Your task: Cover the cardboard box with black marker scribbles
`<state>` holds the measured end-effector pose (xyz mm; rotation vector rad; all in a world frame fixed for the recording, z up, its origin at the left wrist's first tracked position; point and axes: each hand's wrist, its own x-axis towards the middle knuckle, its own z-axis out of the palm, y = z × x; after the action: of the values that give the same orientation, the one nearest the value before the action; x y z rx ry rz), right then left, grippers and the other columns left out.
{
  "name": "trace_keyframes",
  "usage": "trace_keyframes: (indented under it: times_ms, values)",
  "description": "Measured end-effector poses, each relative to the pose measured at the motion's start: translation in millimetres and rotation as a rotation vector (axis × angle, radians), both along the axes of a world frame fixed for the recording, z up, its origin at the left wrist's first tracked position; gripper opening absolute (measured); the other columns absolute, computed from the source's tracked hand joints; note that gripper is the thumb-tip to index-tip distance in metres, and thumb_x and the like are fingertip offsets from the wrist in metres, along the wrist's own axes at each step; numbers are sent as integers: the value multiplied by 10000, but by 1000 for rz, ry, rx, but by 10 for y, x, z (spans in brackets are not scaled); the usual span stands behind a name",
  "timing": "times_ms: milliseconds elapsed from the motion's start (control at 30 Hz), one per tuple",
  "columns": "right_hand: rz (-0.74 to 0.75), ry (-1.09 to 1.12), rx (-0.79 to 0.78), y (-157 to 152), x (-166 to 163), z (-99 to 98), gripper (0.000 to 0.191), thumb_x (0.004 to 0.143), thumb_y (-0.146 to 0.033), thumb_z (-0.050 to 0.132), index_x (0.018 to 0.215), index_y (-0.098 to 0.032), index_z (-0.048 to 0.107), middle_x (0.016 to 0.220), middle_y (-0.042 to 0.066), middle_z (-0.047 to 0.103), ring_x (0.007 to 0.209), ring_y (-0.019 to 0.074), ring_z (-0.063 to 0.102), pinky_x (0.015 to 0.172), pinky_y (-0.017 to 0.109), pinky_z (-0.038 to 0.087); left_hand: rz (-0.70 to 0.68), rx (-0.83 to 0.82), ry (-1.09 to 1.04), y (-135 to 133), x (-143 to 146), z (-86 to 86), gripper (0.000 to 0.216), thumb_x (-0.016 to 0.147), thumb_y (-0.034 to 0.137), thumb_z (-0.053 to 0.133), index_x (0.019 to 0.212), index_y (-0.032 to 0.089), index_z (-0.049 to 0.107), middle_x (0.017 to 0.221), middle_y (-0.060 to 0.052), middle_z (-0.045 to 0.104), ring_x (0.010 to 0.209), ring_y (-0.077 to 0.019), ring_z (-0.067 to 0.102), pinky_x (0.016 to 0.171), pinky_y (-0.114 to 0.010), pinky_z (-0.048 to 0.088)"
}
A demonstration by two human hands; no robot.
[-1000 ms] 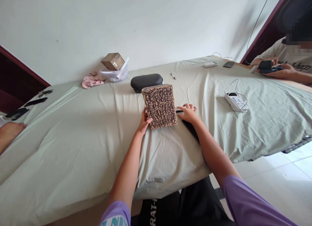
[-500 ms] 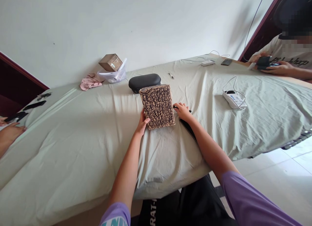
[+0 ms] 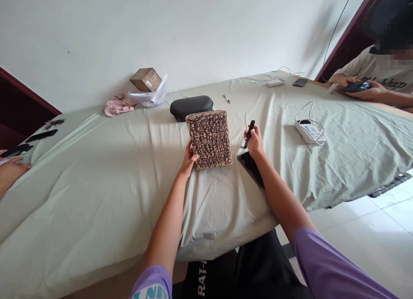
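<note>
A brown cardboard box (image 3: 210,140), its facing side covered in looping black scribbles, is tilted up toward me on the cloth. My left hand (image 3: 190,160) grips its lower left edge, the thumb on the scribbled face and the fingers hidden behind. To the right of the box, my right hand (image 3: 254,140) is closed around a black marker pen (image 3: 249,134), which it holds upright and apart from the cardboard. Under the right wrist lies a dark smartphone (image 3: 252,169), partly covered by the forearm. Behind the box sits a black oval zip case (image 3: 191,107).
A pale green cloth (image 3: 129,183) covers the table. Further back are a plastic basket (image 3: 149,100) with a small carton (image 3: 146,79), a pink cloth (image 3: 119,105), a pen (image 3: 226,99) and a white power strip (image 3: 309,132). People's hands show at both sides.
My right hand has moved right and up from the box's edge, turning the marker from nearly level to upright. More of the phone shows. The box has shifted only slightly.
</note>
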<state>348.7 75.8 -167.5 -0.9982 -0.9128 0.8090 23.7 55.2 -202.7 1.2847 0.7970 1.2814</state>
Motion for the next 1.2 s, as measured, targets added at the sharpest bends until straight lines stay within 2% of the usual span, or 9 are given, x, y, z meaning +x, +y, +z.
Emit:
trace_keyframes:
  times_ms: [167,267,400,500,667,867,1033,1200]
  values:
    - [-7,105,36,27,1,68,565,781,-833,579,915,-300,454,734,-44,523,646,161,557,613,274,459,-2,9,15,-14,8,18,1082,685,697,851,1599,292,440,1447,-135,607,1405,-389,550,1171,-550,457]
    - [25,112,-11,-6,-13,110,655,775,-934,534,889,-292,470,688,-45,510,604,163,536,586,287,450,-8,9,15,-16,5,17,1081,690,697,848,1603,298,429,1455,-131,597,1419,-388,537,1173,-549,455]
    - [75,101,-54,-75,-42,165,744,696,-1003,535,894,-286,520,679,-39,535,582,156,501,573,291,409,-4,12,13,-14,3,19,1093,689,696,849,1609,292,418,1459,-130,585,1438,-388,509,1191,-536,434]
    - [104,99,-51,-126,-62,205,773,662,-1017,566,907,-283,562,667,-40,537,587,153,491,578,287,391,0,14,18,-12,5,22,1088,682,699,845,1596,285,426,1439,-133,589,1421,-387,517,1185,-532,428]
    - [152,68,-49,-206,-78,270,805,698,-1065,495,855,-280,584,608,-55,428,551,156,445,560,314,394,-4,20,38,-15,-2,14,1064,702,704,826,1600,306,416,1376,-118,618,1395,-378,541,1176,-533,437]
    - [181,123,-75,-229,-61,312,812,648,-1074,558,712,-266,507,626,-50,409,526,120,380,530,302,383,-2,22,23,-14,-7,0,1111,680,706,853,1615,305,405,1422,-127,601,1406,-384,539,1186,-538,435]
    - [189,141,-126,-228,-33,328,819,726,-1086,439,653,-271,451,559,-52,355,512,133,370,521,309,384,-8,26,22,-21,-7,14,1116,692,713,855,1625,303,400,1412,-129,619,1418,-392,544,1194,-547,442]
    - [184,141,-124,-223,-28,315,766,791,-1018,453,632,-269,440,562,-53,342,505,127,351,528,312,383,-19,39,14,-25,-13,12,1105,714,698,852,1635,294,393,1421,-131,625,1428,-387,551,1221,-549,427]
